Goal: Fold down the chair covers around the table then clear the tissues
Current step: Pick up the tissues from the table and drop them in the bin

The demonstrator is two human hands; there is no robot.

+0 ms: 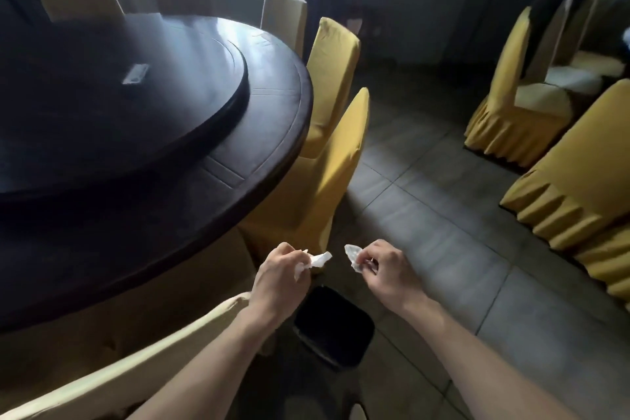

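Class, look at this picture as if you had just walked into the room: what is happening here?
A person stands beside a round dark table ringed by chairs in yellow covers. The left hand holds a crumpled white tissue, and the right hand holds another tissue piece. Both hands are above a black bin on the tiled floor. A small pale item lies on the turntable.

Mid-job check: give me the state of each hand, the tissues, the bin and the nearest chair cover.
Left hand: shut on a crumpled tissue.
Right hand: shut on a second tissue.
Black bin: on the floor, open-topped, below the hands.
Nearest yellow chair cover: pulled down over the chair.
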